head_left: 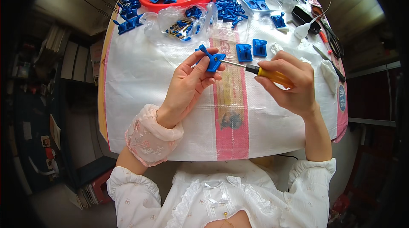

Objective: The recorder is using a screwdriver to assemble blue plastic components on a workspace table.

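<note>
Pinching the blue bracket [211,61] in your left hand [187,85] above the table's middle, your right hand [289,84] fisted round the screwdriver [260,71], you risk the tip skidding onto fingertips.

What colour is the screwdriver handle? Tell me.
Yellow-orange, on the screwdriver in the right hand; head view.

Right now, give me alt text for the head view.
The left hand holds a small blue plastic part while the right hand points a yellow-handled screwdriver into it, above a table covered in white sheeting. More blue parts fill a red tray behind.
</note>
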`<action>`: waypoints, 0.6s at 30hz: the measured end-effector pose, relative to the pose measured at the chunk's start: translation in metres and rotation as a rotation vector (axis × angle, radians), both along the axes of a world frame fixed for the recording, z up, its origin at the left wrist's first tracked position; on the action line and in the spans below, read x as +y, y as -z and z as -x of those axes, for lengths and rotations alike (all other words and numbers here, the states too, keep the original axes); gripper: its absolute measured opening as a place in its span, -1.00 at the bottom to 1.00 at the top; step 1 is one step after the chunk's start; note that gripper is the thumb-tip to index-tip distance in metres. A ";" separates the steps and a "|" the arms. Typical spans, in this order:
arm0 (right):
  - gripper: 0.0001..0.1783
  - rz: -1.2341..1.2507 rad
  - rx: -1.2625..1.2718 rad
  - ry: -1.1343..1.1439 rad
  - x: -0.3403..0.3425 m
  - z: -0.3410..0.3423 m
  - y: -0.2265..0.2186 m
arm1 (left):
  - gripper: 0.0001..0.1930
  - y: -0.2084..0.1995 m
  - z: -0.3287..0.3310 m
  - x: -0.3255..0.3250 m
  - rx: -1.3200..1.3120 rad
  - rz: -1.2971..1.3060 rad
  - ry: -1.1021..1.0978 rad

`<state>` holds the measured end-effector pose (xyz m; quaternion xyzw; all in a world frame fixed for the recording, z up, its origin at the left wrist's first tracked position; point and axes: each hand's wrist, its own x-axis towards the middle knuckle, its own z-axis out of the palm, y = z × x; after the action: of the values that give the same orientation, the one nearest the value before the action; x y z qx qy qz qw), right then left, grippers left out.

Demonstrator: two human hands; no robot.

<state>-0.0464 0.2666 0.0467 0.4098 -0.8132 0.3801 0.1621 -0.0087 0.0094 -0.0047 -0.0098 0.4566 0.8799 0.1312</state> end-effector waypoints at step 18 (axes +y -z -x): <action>-0.80 -0.044 0.093 0.083 -0.007 -0.001 0.012 | -0.66 0.000 -0.001 0.004 0.074 0.131 -0.058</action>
<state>-0.0456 0.2598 0.0351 0.3963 -0.8293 0.3356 0.2064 -0.0076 0.0131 -0.0048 0.0010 0.5173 0.8513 0.0875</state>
